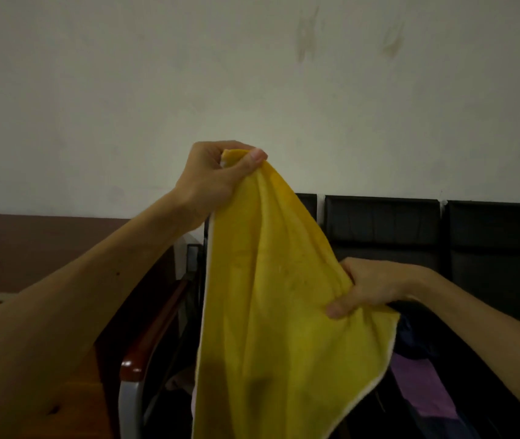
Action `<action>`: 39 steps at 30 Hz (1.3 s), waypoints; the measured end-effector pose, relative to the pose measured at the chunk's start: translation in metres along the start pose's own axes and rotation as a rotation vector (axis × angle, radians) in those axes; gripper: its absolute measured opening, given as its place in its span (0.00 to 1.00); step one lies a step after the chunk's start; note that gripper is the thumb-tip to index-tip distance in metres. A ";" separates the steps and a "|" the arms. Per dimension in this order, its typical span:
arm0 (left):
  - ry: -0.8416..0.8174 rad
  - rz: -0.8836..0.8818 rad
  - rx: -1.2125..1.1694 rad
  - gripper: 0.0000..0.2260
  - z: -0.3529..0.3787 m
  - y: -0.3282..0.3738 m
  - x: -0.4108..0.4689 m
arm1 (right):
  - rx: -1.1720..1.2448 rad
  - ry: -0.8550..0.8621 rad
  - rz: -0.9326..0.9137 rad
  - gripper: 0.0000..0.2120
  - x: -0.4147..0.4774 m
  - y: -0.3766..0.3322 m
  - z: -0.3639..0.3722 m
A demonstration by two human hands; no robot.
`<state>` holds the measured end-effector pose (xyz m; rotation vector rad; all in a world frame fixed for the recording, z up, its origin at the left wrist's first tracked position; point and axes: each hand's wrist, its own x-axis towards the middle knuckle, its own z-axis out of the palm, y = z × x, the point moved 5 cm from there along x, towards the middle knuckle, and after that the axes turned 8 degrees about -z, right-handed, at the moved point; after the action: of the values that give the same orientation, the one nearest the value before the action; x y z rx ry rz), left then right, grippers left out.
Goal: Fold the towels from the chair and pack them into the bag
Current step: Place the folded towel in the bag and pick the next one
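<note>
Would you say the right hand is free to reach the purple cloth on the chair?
Probably not yet: the right hand grips the yellow towel, though the purple cloth lies below it.

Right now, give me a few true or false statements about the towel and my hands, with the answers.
1. The left hand and the right hand both grip the yellow towel. True.
2. The right hand is held higher than the left hand. False: the left hand is higher.
3. The yellow towel lies folded on a seat. False: it hangs, held up in front of the black chairs.
4. A purple cloth shows at the lower right of the view. True.
</note>
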<state>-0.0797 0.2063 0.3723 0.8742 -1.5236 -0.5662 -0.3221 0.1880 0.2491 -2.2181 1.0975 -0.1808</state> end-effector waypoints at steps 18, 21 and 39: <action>-0.175 -0.123 0.580 0.14 -0.036 -0.096 -0.036 | -0.605 0.656 -0.010 0.16 -0.041 -0.008 -0.074; -0.273 -0.183 0.477 0.09 -0.038 -0.114 -0.041 | -0.445 0.568 -0.022 0.12 -0.038 0.011 -0.060; 0.002 -0.653 0.063 0.11 -0.022 -0.267 -0.151 | 0.596 0.598 0.205 0.15 -0.009 0.163 0.096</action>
<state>-0.0063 0.1701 0.0753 1.4324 -1.2404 -0.9856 -0.3985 0.1702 0.0765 -1.5314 1.3451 -0.9906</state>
